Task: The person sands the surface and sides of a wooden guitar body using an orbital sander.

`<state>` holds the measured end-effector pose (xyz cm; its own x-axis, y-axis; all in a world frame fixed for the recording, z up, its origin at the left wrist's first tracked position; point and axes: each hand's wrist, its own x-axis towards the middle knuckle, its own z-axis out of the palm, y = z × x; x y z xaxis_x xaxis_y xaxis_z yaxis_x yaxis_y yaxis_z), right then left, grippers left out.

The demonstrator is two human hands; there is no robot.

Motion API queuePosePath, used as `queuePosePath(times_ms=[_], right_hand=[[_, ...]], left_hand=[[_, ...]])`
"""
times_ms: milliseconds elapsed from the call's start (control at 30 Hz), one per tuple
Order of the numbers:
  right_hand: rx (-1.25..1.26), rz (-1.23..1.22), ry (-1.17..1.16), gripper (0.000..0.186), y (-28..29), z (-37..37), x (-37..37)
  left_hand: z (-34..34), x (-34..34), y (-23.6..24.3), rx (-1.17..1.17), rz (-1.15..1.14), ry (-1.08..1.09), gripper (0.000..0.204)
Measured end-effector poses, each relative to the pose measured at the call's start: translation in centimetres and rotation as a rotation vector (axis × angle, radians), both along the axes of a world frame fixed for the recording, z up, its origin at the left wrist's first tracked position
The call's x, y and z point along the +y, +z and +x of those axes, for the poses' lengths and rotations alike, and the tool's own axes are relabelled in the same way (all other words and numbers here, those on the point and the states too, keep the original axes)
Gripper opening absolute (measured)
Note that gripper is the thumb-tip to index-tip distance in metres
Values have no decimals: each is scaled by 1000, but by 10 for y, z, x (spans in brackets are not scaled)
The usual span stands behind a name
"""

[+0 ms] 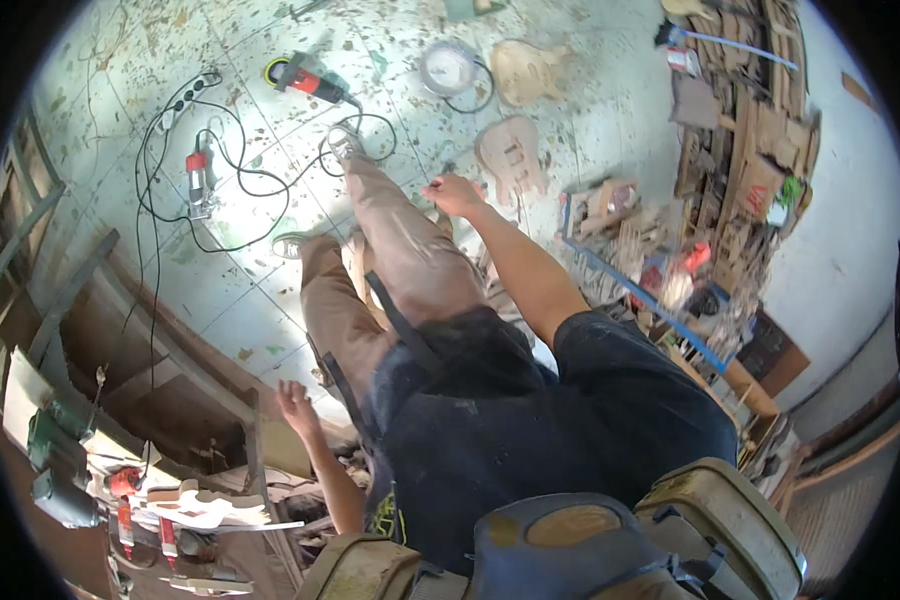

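Note:
My left hand hangs out to the left by a wooden workbench, fingers apart, holding nothing. My right hand reaches forward over the floor with its fingers curled in, and nothing shows in it. Closest to the right hand is a pale wooden guitar body lying flat, apart from the fingers. Another guitar body lies beyond it. Ahead of my feet a red and black angle grinder rests on the tiles. Off to the left is a red and silver handheld power tool with a cord.
Black cords loop from a power strip across the tiled floor near my shoes. A round clear container sits beside the guitar bodies. Wood offcuts are stacked along the right wall, near a blue-edged rack. Tools and a cut wooden piece crowd the left bench.

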<state>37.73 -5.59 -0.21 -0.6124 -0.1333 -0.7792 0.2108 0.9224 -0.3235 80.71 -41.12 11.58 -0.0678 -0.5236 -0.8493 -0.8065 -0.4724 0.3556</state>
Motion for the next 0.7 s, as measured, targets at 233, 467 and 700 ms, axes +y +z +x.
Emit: queuePosePath(times_ms=[233,467,700], right_hand=[[-16,-156,195,75,-174,-139,-72],[42,17,607,125,-354,-243,-165],[144,-174,429,89,-464,-244,-224]], left_hand=[[-89,118,-49,-143,-42,-626,62],[-148,119,-95,-430,-104,-590,88],[-170,94,-109,-582,-159,-492,95]])
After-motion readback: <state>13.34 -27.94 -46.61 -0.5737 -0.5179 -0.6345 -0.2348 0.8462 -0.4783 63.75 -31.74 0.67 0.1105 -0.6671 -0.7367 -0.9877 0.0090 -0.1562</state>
